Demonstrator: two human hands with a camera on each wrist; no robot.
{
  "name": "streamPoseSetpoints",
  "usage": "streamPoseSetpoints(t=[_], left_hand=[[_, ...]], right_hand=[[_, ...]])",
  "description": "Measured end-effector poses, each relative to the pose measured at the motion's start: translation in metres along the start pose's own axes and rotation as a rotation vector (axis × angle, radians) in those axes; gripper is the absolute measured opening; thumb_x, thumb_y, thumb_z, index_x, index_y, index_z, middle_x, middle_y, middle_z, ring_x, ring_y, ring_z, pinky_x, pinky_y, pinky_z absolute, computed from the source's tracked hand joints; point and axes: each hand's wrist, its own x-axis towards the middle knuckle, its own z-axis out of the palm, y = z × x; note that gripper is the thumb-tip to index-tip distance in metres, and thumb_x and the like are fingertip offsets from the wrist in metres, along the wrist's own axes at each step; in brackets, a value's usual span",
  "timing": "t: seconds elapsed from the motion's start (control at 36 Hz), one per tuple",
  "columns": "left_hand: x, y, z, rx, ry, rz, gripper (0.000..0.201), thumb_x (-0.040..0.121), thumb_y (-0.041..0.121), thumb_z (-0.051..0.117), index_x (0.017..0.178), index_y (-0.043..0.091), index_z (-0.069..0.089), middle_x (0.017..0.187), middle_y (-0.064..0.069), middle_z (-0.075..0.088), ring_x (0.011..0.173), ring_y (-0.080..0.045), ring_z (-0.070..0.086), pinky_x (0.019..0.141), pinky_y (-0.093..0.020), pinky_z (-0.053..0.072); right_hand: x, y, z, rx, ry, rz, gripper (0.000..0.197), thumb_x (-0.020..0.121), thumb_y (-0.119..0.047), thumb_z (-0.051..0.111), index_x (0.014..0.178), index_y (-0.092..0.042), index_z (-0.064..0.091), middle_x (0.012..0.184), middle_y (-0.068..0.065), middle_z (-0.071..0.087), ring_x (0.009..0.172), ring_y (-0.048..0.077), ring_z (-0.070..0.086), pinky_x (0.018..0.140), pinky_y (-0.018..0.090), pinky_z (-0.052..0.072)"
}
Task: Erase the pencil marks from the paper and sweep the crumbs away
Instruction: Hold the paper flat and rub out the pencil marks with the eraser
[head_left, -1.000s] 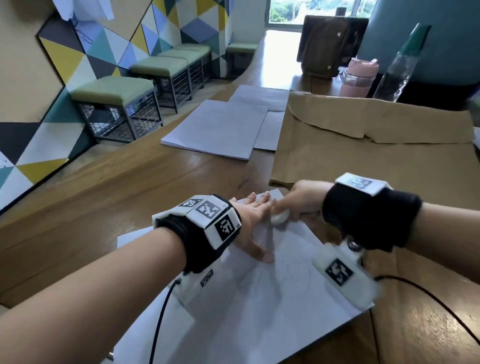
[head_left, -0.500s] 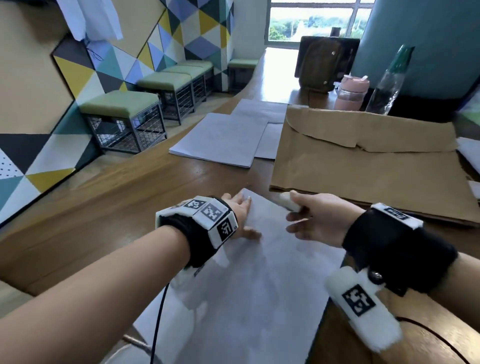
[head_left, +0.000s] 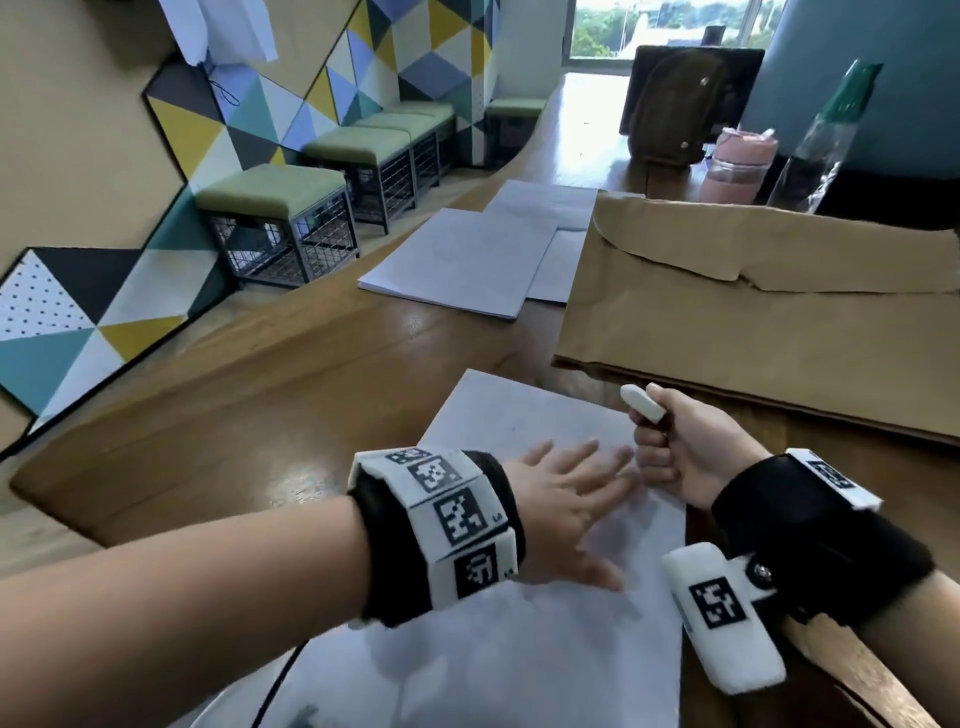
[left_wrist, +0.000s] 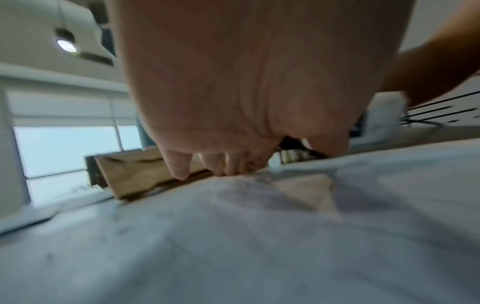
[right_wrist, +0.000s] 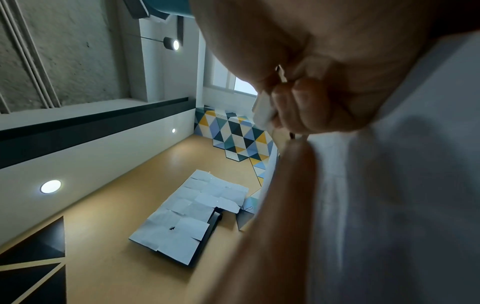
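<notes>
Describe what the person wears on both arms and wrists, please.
Both forearms are bare, with no sleeves. The left hand has a black wrist band with white blocks printed with black square code patterns. A thin black cable hangs below it. The right hand has a wider black band with a white coded tag on top and a white box with one code below.

A long brown wooden table (head_left: 322, 374) runs far back toward a bright window (head_left: 670, 26) with green trees outside. On the left is a tan wall (head_left: 78, 130) with a panel of colored triangles (head_left: 363, 67) in yellow, blue, gray and white. Below it stands a row of little wire stools with green cushions (head_left: 275, 218). Round lights (right_wrist: 50, 186) shine on the ceiling.
</notes>
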Motion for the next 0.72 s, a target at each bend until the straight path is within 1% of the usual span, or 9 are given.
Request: streamPoseSetpoints(t=[0.06, 0.11, 0.19, 0.31, 0.36, 0.5, 0.56, 0.64, 0.72], left_hand=[[-0.004, 0.004, 0.011, -0.016, -0.093, 0.057, 0.08, 0.093, 0.058, 0.031, 0.148, 0.027, -0.019, 0.156, 0.007, -0.024, 0.145, -0.016, -0.019, 0.117, -0.039, -0.009], [-0.01, -0.007, 0.014, -0.039, -0.138, 0.021, 0.078, 0.094, 0.058, 0.028, 0.147, 0.027, -0.02, 0.155, 0.008, -0.026, 0.145, -0.014, -0.02, 0.117, -0.037, -0.01], [-0.02, -0.036, 0.013, -0.102, -0.14, -0.257, 0.079, 0.093, 0.059, 0.023, 0.148, 0.021, -0.02, 0.155, 0.004, -0.026, 0.145, -0.012, -0.017, 0.118, -0.035, -0.006], [-0.024, -0.058, 0.01, -0.031, -0.122, -0.623, 0.094, 0.086, 0.071, 0.014, 0.147, 0.007, -0.019, 0.156, -0.007, -0.024, 0.146, -0.018, -0.015, 0.118, -0.042, -0.007], [-0.019, -0.051, 0.006, -0.023, -0.08, -0.579, 0.095, 0.085, 0.072, 0.013, 0.146, 0.008, -0.021, 0.154, -0.007, -0.028, 0.146, -0.018, -0.018, 0.117, -0.043, -0.01], [0.012, 0.0, -0.004, -0.149, -0.005, -0.141, 0.081, 0.093, 0.062, 0.021, 0.148, 0.018, -0.02, 0.154, 0.003, -0.029, 0.145, -0.013, -0.018, 0.118, -0.038, -0.01], [0.021, 0.009, 0.0, -0.182, -0.027, -0.073, 0.079, 0.095, 0.059, 0.023, 0.148, 0.018, -0.018, 0.156, 0.003, -0.023, 0.146, -0.012, -0.015, 0.118, -0.036, -0.008], [0.019, -0.004, 0.004, -0.181, -0.035, -0.112, 0.08, 0.094, 0.059, 0.025, 0.15, 0.018, -0.014, 0.157, 0.002, -0.022, 0.146, -0.012, -0.015, 0.118, -0.036, -0.007], [0.014, -0.043, 0.01, -0.164, -0.011, -0.425, 0.098, 0.085, 0.072, 0.029, 0.15, 0.009, -0.009, 0.159, -0.007, -0.013, 0.148, -0.022, -0.007, 0.118, -0.044, -0.005]], right_hand=[[0.001, 0.0, 0.0, -0.009, 0.003, 0.007, 0.039, 0.098, -0.04, 0.033, 0.071, -0.013, 0.042, 0.043, -0.005, 0.027, 0.026, 0.007, 0.024, 0.028, 0.011, 0.018], [0.001, 0.0, 0.0, -0.022, 0.008, 0.01, 0.038, 0.097, -0.04, 0.034, 0.071, -0.014, 0.043, 0.045, -0.005, 0.026, 0.026, 0.006, 0.024, 0.028, 0.011, 0.017], [0.0, -0.001, 0.0, -0.035, 0.0, 0.014, 0.038, 0.096, -0.039, 0.036, 0.069, -0.014, 0.043, 0.046, -0.005, 0.027, 0.026, 0.006, 0.024, 0.027, 0.012, 0.017], [0.0, 0.0, 0.0, -0.035, -0.009, 0.012, 0.038, 0.097, -0.039, 0.036, 0.069, -0.014, 0.043, 0.045, -0.005, 0.027, 0.026, 0.006, 0.023, 0.028, 0.011, 0.017], [0.001, 0.0, 0.0, -0.023, -0.013, 0.011, 0.038, 0.096, -0.039, 0.036, 0.069, -0.014, 0.043, 0.045, -0.005, 0.026, 0.026, 0.006, 0.023, 0.027, 0.012, 0.016], [0.004, -0.002, -0.003, 0.018, -0.02, 0.023, 0.036, 0.094, -0.033, 0.034, 0.065, -0.014, 0.04, 0.037, -0.006, 0.023, 0.022, 0.005, 0.018, 0.028, 0.007, 0.014], [0.006, -0.002, -0.005, 0.019, -0.021, 0.028, 0.035, 0.093, -0.029, 0.033, 0.062, -0.014, 0.039, 0.035, -0.007, 0.022, 0.02, 0.005, 0.017, 0.028, 0.006, 0.014], [0.008, -0.003, -0.007, 0.041, -0.024, 0.051, 0.032, 0.089, -0.025, 0.035, 0.059, -0.015, 0.037, 0.035, -0.007, 0.019, 0.021, 0.006, 0.015, 0.029, 0.005, 0.016], [0.009, -0.003, -0.008, 0.048, -0.016, 0.068, 0.032, 0.089, -0.026, 0.036, 0.058, -0.015, 0.037, 0.036, -0.006, 0.019, 0.022, 0.006, 0.015, 0.03, 0.005, 0.016]])
